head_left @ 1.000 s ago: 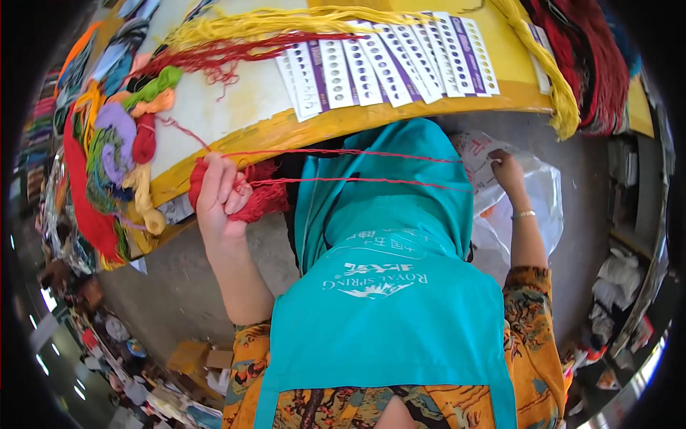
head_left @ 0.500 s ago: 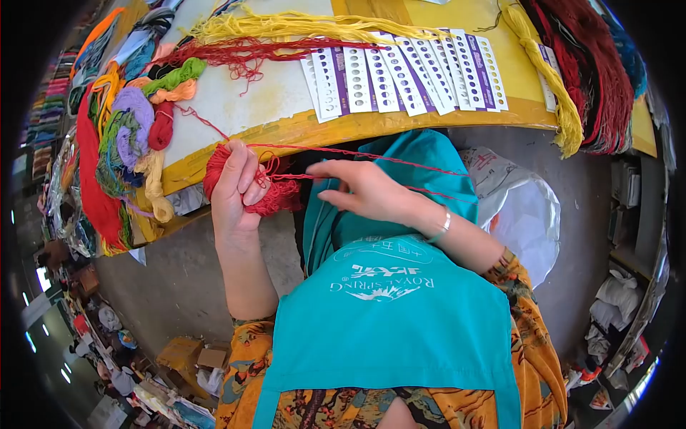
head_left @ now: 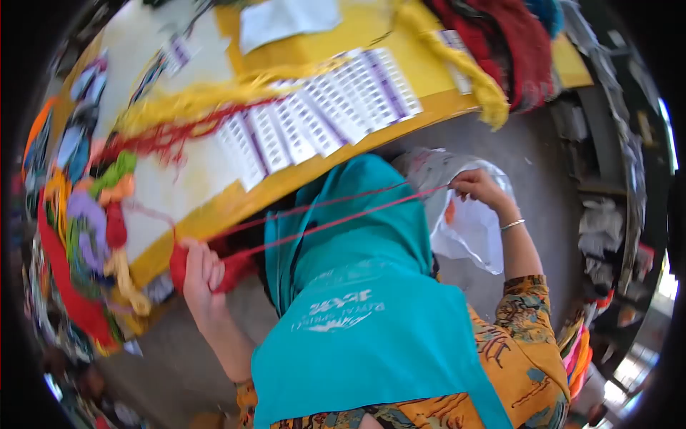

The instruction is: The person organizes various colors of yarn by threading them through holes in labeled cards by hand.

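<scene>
My left hand [head_left: 202, 272] is closed around a bundle of red yarn [head_left: 236, 272] near the table's front edge. Two red strands stretch from it across the teal apron [head_left: 357, 286] to my right hand [head_left: 477, 187]. There my fingers pinch the red thread [head_left: 371, 209], out at the right above a white plastic bag [head_left: 468, 239]. A loose red strand also runs from the bundle up onto the table. Motion blurs the bundle and the strands.
On the yellow-edged table [head_left: 214, 214] lie a fanned row of punched white cards [head_left: 307, 118], yellow yarn [head_left: 214, 96] and long red threads [head_left: 193, 129]. Coloured skeins [head_left: 89, 222] hang at the left. Dark red yarn [head_left: 525, 53] hangs over the right end.
My right hand has moved far right from beside the bundle, drawing the red strands out long. My left hand keeps its hold. The view has turned and shifted.
</scene>
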A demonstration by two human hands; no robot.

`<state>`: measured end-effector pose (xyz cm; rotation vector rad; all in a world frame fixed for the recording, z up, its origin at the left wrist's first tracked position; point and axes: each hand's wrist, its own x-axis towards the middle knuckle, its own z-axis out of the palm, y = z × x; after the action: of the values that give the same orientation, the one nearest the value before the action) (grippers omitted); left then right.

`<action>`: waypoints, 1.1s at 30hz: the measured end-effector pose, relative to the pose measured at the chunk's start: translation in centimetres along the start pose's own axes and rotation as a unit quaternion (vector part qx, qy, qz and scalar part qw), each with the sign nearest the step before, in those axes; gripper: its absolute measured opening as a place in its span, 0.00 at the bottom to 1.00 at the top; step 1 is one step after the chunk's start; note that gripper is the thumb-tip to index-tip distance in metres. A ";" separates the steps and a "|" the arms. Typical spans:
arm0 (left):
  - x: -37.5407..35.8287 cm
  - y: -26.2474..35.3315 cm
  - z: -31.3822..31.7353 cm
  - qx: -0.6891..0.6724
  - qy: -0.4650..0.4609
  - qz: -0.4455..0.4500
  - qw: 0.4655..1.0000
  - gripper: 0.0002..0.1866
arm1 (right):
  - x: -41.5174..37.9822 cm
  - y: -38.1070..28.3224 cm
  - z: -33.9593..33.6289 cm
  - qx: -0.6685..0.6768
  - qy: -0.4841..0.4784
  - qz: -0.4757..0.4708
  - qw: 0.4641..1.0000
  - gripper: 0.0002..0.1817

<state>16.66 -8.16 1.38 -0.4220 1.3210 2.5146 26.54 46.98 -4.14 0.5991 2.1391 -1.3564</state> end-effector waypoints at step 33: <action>-1.5 -4.5 11.7 0.195 -0.182 -0.017 0.964 0.07 | -6.9 -6.8 5.2 0.256 0.364 -0.292 0.847 0.16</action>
<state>18.16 3.85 4.89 0.0975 1.5799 2.0943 28.58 38.97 3.13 0.7931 2.6866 -2.3881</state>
